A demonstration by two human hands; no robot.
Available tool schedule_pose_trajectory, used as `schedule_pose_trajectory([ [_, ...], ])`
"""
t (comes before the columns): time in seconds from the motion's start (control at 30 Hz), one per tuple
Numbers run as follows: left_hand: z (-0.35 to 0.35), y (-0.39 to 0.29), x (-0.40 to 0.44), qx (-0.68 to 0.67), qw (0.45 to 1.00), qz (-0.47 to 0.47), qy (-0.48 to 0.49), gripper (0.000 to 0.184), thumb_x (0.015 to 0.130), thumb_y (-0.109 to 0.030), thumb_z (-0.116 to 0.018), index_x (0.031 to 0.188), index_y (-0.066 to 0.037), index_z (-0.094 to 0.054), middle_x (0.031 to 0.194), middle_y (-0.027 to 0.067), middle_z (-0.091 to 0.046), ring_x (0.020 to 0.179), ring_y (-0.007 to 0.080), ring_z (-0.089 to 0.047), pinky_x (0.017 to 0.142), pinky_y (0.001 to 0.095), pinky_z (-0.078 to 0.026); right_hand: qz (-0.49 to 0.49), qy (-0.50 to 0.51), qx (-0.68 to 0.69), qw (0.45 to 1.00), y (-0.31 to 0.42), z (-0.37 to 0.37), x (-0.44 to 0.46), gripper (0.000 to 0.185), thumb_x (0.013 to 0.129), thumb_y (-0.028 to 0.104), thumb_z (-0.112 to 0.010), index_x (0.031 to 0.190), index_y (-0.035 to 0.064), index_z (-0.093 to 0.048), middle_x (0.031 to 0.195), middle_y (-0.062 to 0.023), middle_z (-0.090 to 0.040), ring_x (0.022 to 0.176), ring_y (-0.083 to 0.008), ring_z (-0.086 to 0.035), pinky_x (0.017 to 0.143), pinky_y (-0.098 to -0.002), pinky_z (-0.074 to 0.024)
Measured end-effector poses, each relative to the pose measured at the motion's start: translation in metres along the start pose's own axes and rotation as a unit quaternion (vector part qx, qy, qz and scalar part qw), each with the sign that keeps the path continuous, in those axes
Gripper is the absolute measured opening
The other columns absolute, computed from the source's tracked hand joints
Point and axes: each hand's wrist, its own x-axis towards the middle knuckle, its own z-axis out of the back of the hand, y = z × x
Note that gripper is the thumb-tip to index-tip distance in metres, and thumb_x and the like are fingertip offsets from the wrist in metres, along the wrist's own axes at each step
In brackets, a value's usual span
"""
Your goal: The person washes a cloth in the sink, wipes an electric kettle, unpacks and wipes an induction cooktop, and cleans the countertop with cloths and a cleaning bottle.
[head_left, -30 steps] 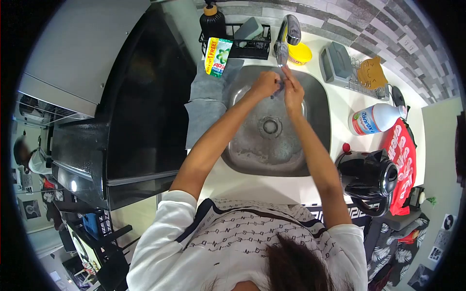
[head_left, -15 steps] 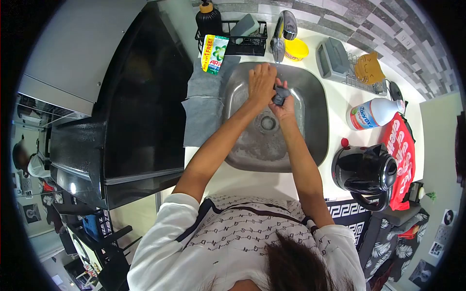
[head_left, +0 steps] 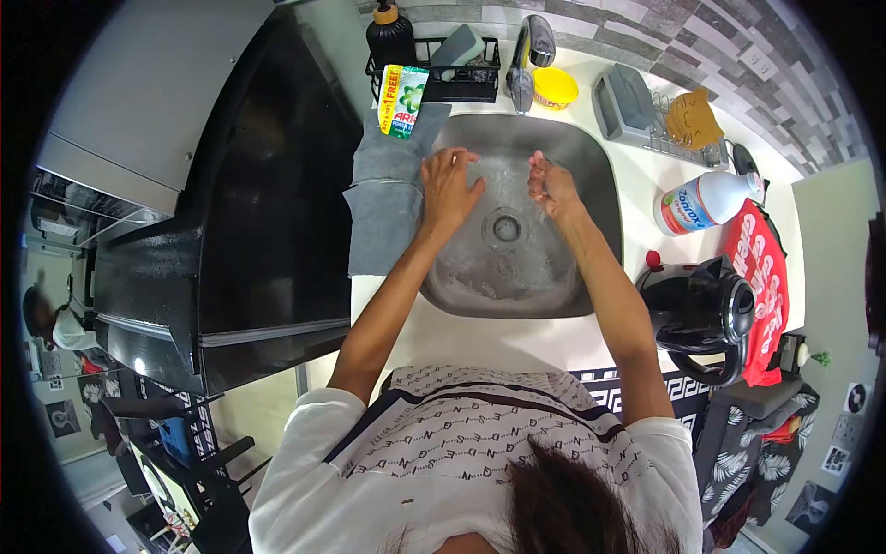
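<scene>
My left hand [head_left: 449,191] hovers over the left side of the metal sink [head_left: 604,203], fingers bent a little and thumb apart. Nothing shows in it. Close by, grey cloths [head_left: 383,208] lie flat on the counter along the sink's left edge. My right hand [head_left: 554,187] is above the right half of the basin with its fingers curled in. What it holds, if anything, is hidden. Below and between the hands is the round drain [head_left: 506,228], with wet marks and suds on the sink floor. The dark grey cloth seen earlier does not show in either hand.
Behind the sink stand the faucet [head_left: 522,69], a yellow tub [head_left: 555,88] and a black caddy [head_left: 461,88]. A detergent packet [head_left: 403,102] lies at left. On the right are a Zonrox bottle [head_left: 706,203], black kettle [head_left: 697,309] and red bag [head_left: 759,295].
My hands were together under the faucet with a bunched dark grey cloth. They have separated, the left moving left and the right slightly right, and the cloth is out of sight.
</scene>
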Motion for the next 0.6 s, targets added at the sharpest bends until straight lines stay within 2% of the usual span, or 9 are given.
schedule_pose_trajectory([
  [0.13, 0.002, -0.004, -0.011, 0.006, 0.999, 0.016, 0.03, 0.03, 0.07, -0.021, -0.067, 0.098, -0.015, -0.055, 0.107, 0.0037, -0.052, 0.107, 0.0248, -0.045, 0.098, 0.0512, -0.024, 0.069, -0.053, -0.088, 0.992, -0.001, -0.026, -0.024, 0.031, 0.089, 0.038, -0.049, 0.071, 0.0138, -0.044, 0.049, 0.0041, -0.036, 0.037, -0.0072, -0.028, 0.034, -0.0227, -0.0202],
  [0.2, -0.001, -0.008, -0.013, -0.01, 0.999, -0.002, 0.039, 0.029, 0.07, -0.02, -0.067, 0.096, -0.015, -0.056, 0.103, 0.0035, -0.052, 0.107, 0.0244, -0.046, 0.099, 0.0548, -0.023, 0.106, -0.151, -0.145, 0.972, -0.004, -0.034, -0.032, 0.041, 0.087, 0.046, -0.049, 0.06, 0.0159, -0.04, 0.046, 0.0047, -0.031, 0.037, -0.008, -0.027, 0.034, -0.0236, -0.0193],
  [0.33, -0.003, -0.017, -0.02, -0.045, 0.997, -0.002, 0.061, 0.025, 0.074, -0.022, -0.065, 0.096, -0.014, -0.056, 0.101, 0.0043, -0.055, 0.103, 0.024, -0.049, 0.098, 0.0537, -0.024, 0.1, -0.073, -0.071, 0.99, -0.011, -0.033, -0.061, 0.051, 0.088, 0.051, -0.042, 0.052, 0.014, -0.036, 0.04, 0.0023, -0.029, 0.032, -0.0105, -0.028, 0.032, -0.0275, -0.0192],
  [0.4, -0.009, -0.025, -0.026, -0.061, 0.995, 0.002, 0.079, 0.027, 0.075, -0.023, -0.064, 0.099, -0.013, -0.056, 0.101, 0.0047, -0.056, 0.103, 0.0241, -0.05, 0.097, 0.0534, -0.024, 0.104, -0.079, -0.07, 0.989, -0.016, -0.024, -0.077, 0.051, 0.089, 0.049, -0.041, 0.053, 0.0144, -0.032, 0.044, 0.0002, -0.032, 0.035, -0.0126, -0.032, 0.033, -0.0277, -0.0257],
  [0.47, -0.023, -0.028, -0.036, -0.169, 0.983, 0.029, 0.059, 0.036, 0.077, -0.026, -0.064, 0.108, -0.011, -0.052, 0.107, 0.0085, -0.054, 0.105, 0.0281, -0.049, 0.097, 0.0494, -0.026, 0.108, 0.072, -0.055, 0.99, -0.035, 0.002, -0.076, 0.051, 0.09, 0.047, -0.039, 0.058, 0.0087, -0.05, 0.056, -0.0067, -0.049, 0.052, -0.019, -0.051, 0.049, -0.0292, -0.0423],
  [0.5, -0.029, -0.031, -0.042, -0.175, 0.982, 0.024, 0.064, 0.036, 0.077, -0.026, -0.064, 0.108, -0.011, -0.052, 0.107, 0.0085, -0.054, 0.105, 0.0281, -0.049, 0.097, 0.0494, -0.026, 0.113, 0.064, -0.053, 0.99, -0.054, 0.025, -0.067, 0.051, 0.09, 0.047, -0.039, 0.058, 0.0087, -0.05, 0.056, -0.0067, -0.049, 0.052, -0.019, -0.051, 0.049, -0.0292, -0.0423],
  [0.53, -0.034, -0.035, -0.05, -0.176, 0.982, 0.012, 0.063, 0.041, 0.077, -0.027, -0.064, 0.112, -0.01, -0.05, 0.109, 0.0105, -0.053, 0.105, 0.0289, -0.048, 0.096, 0.0463, -0.029, 0.259, -0.029, -0.453, 0.853, -0.08, 0.054, -0.057, 0.048, 0.09, 0.046, -0.04, 0.071, 0.0054, -0.057, 0.07, -0.01, -0.056, 0.067, -0.0224, -0.055, 0.063, -0.0315, -0.0441],
  [0.57, -0.038, -0.04, -0.05, -0.177, 0.983, -0.004, 0.057, 0.046, 0.077, -0.027, -0.065, 0.116, -0.009, -0.048, 0.111, 0.0124, -0.052, 0.106, 0.0296, -0.048, 0.095, 0.0432, -0.032, 0.31, -0.066, -0.626, 0.712, -0.078, 0.058, -0.056, 0.048, 0.09, 0.046, -0.041, 0.077, 0.0038, -0.061, 0.077, -0.0116, -0.059, 0.075, -0.0241, -0.057, 0.069, -0.0326, -0.0449],
  [0.6, -0.038, -0.046, -0.043, -0.181, 0.982, -0.018, 0.055, 0.046, 0.077, -0.027, -0.065, 0.116, -0.009, -0.048, 0.111, 0.0124, -0.052, 0.106, 0.0296, -0.048, 0.095, 0.0432, -0.032, 0.352, -0.129, -0.759, 0.533, -0.076, 0.062, -0.056, 0.05, 0.09, 0.045, -0.041, 0.084, 0.0021, -0.065, 0.084, -0.0133, -0.062, 0.083, -0.0258, -0.059, 0.076, -0.0338, -0.0458],
])
